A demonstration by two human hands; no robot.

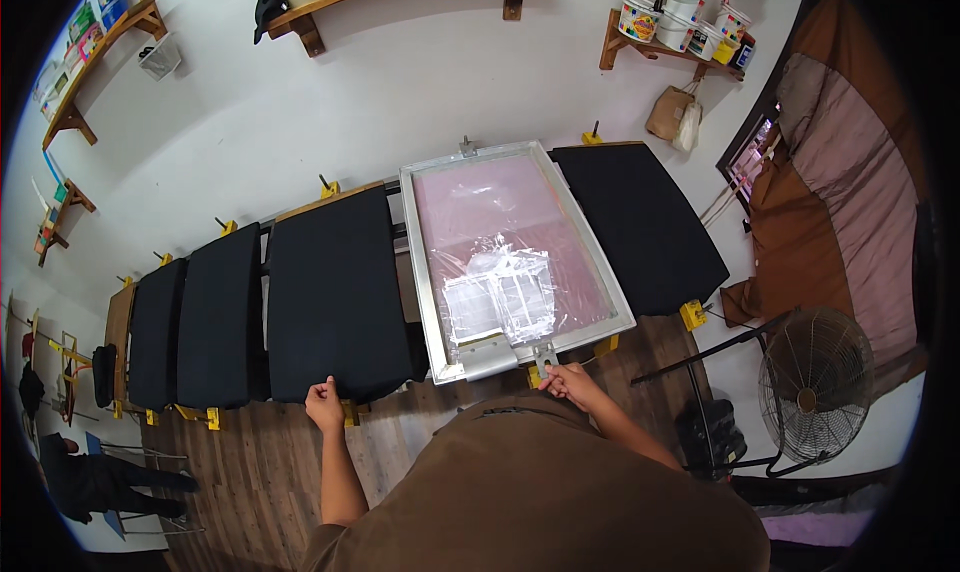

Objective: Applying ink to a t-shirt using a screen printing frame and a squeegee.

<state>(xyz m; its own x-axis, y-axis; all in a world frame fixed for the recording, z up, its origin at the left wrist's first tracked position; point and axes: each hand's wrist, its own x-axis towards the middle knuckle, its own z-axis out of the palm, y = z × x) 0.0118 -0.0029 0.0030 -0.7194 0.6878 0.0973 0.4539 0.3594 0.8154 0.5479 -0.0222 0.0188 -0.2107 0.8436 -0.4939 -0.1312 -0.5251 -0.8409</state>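
Observation:
A screen-printing frame [613, 284] with a pale metal border lies in front of me, its pinkish mesh covered by clear, wrinkled plastic. White rectangular patches show through near its front end. My right hand [568, 384] is closed at the metal bracket [545, 358] on the frame's near edge, fingertips against it. To the left, my left hand [324, 406] pinches the near edge of the black fabric [335, 297] stretched over a printing board. The fingertips of both hands are partly hidden.
More black-covered boards [218, 317] stand in a row to the left, and another black board [645, 227] to the right, with yellow clamps [693, 315]. A floor fan [815, 384] stands at right. Shelves hold tubs [683, 0]. A person [105, 480] is at far left.

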